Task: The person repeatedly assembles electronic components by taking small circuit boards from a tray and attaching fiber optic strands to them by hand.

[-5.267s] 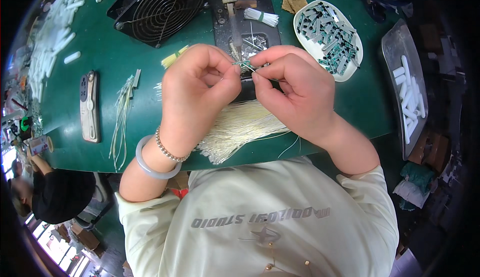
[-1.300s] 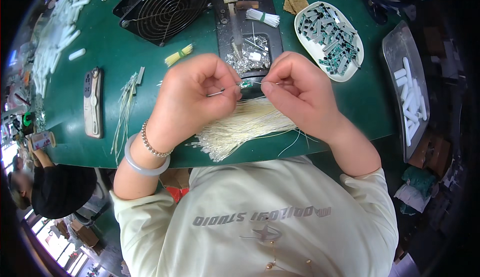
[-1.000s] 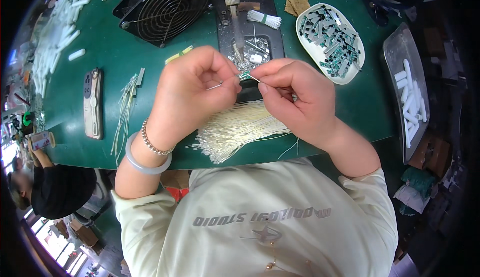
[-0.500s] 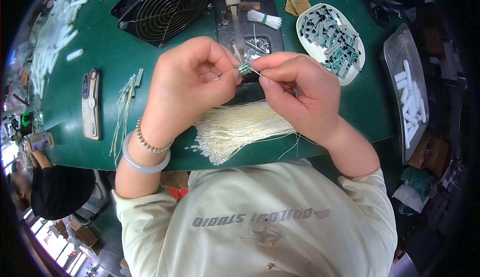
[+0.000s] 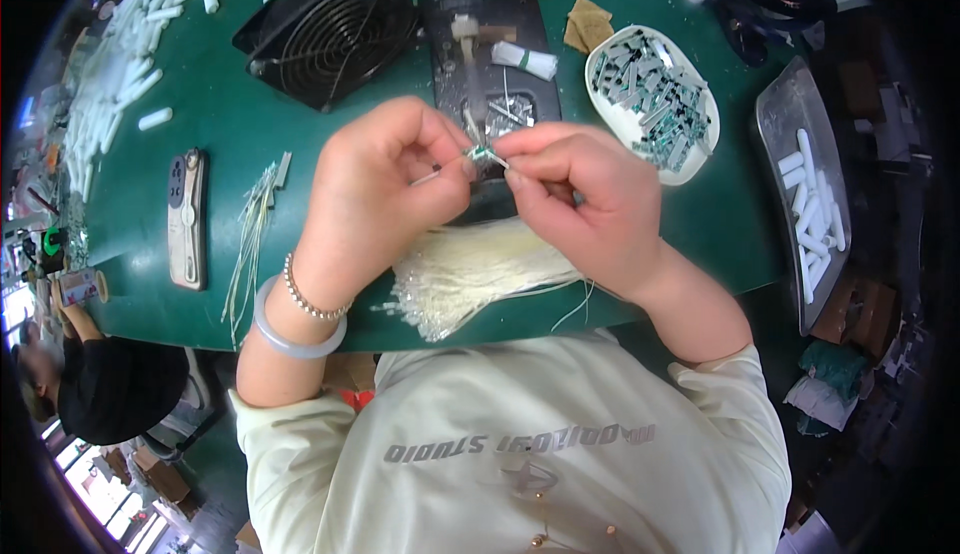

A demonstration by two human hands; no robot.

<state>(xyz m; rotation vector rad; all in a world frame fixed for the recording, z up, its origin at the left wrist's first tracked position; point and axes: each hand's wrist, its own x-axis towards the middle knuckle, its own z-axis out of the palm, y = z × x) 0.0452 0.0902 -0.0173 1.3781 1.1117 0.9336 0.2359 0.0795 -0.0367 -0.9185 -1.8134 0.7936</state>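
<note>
My left hand [image 5: 385, 174] pinches a small green circuit board [image 5: 478, 153] between thumb and fingertips. From the other side, my right hand [image 5: 595, 189] grips a thin pale wire [image 5: 496, 159], its end at the board. Both sets of fingertips meet just below the tip of a soldering iron [image 5: 466, 39], mounted with its tip pointing down; whether tip and board touch is too small to tell. Under my hands lies a thick bundle of whitish wires [image 5: 480, 269]. A shallow box with metallic bits [image 5: 512, 111] sits behind the fingers.
A white dish [image 5: 683, 175] of small circuit boards stands right, beside a tan sponge [image 5: 588, 26]. Farther right is a metal tray [image 5: 790, 104] with white tubes. Left are a black fan [image 5: 335, 44], a phone [image 5: 187, 219], loose wires [image 5: 258, 224] and many white tubes [image 5: 110, 104].
The whole view has shifted slightly, with the bench appearing a little lower. Both hands keep their pinches on the board and the wire near the iron's tip.
</note>
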